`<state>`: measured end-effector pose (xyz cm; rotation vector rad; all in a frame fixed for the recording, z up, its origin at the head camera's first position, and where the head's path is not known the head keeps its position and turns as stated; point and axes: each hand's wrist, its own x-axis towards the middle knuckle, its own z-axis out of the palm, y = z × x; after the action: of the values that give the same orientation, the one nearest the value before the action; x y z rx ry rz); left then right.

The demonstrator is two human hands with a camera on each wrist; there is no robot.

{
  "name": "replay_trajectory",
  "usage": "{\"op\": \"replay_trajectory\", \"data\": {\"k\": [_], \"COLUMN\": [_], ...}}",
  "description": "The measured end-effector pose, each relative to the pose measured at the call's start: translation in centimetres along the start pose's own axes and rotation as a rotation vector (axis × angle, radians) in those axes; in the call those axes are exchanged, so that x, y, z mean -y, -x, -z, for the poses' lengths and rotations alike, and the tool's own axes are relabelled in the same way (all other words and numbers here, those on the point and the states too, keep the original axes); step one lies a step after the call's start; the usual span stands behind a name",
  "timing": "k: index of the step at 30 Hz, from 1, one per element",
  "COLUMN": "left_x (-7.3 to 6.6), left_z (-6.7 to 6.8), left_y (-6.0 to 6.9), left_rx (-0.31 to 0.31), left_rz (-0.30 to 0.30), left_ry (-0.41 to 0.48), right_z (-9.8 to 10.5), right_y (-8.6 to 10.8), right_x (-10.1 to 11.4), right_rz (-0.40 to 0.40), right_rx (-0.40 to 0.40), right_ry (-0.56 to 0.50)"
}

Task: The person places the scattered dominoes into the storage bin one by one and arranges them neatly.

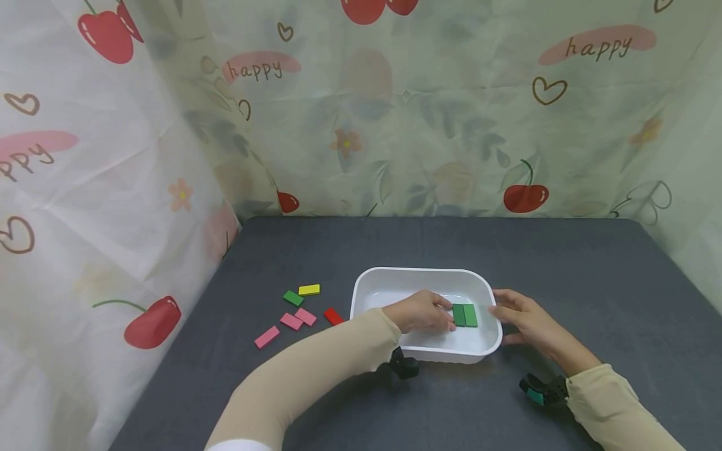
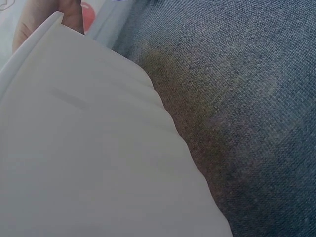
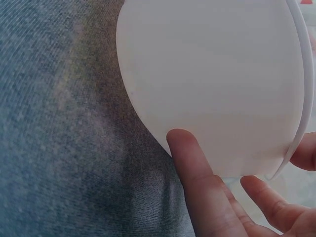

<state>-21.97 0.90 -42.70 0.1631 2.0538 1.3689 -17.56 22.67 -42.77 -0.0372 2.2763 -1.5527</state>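
Observation:
A white tray (image 1: 425, 354) stands on the dark table, with two green tiles (image 1: 470, 315) lying side by side in its right half. My left hand (image 1: 422, 312) reaches over the near wall into the tray. Its fingertips are at the left edge of the left green tile; whether they pinch it, I cannot tell. At the tray's right end, my right hand (image 1: 530, 319) holds the rim, with the thumb over the edge. In the right wrist view the fingers (image 3: 190, 158) lie against the outer wall. The tray's wall hides most of the left hand in the left wrist view.
Left of the tray lie a yellow tile (image 1: 309, 290), a green tile (image 1: 293, 298), a red tile (image 1: 333, 316) and several pink tiles (image 1: 267, 337). A printed curtain (image 1: 395, 150) hangs behind the table and along its left side.

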Motion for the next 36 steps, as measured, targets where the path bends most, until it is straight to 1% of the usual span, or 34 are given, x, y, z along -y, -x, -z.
{"op": "replay_trajectory", "data": {"k": [5,9,13,16,19,22,25,27,29,31,34,36], "left_x": [-0.1,-0.1,-0.2,-0.5,-1.2,-2.1,-2.5,-2.3,-1.6,-0.4,2.0,3.7], "left_z": [-0.1,0.0,0.5,1.5,3.4,6.3,9.8,12.1,14.2,16.1,18.0,18.7], "left_y": [0.1,0.2,0.5,1.4,3.2,5.7,8.5,10.1,11.4,12.3,13.0,13.2], "left_rx": [-0.006,-0.007,0.0,0.004,0.018,0.016,-0.047,-0.121,-0.207,-0.299,-0.415,-0.476], "left_rz": [0.017,0.02,-0.013,-0.059,-0.116,-0.177,-0.236,-0.268,-0.281,-0.273,-0.236,-0.204], "left_ry": [-0.005,-0.011,-0.033,-0.032,-0.001,0.049,0.069,0.061,0.062,0.074,0.131,0.176], "right_z": [0.1,0.0,0.0,-0.1,-0.3,-0.3,-0.2,-0.2,-0.2,-0.1,0.0,0.0], "right_y": [0.0,0.0,0.0,-0.1,-0.1,-0.2,-0.3,-0.3,-0.3,-0.2,-0.2,-0.2], "right_x": [0.0,0.1,-0.1,-0.1,-0.2,-0.2,-0.1,0.0,0.0,0.1,0.0,0.0], "right_rz": [0.002,-0.003,0.002,0.0,-0.004,-0.003,-0.005,-0.004,-0.009,-0.014,-0.022,-0.024], "right_rx": [0.004,0.003,0.004,0.0,-0.004,-0.007,-0.009,-0.008,-0.009,-0.009,-0.007,-0.003], "right_ry": [0.007,0.007,0.011,0.008,0.005,0.013,0.017,0.015,0.012,0.015,0.021,0.02]}}
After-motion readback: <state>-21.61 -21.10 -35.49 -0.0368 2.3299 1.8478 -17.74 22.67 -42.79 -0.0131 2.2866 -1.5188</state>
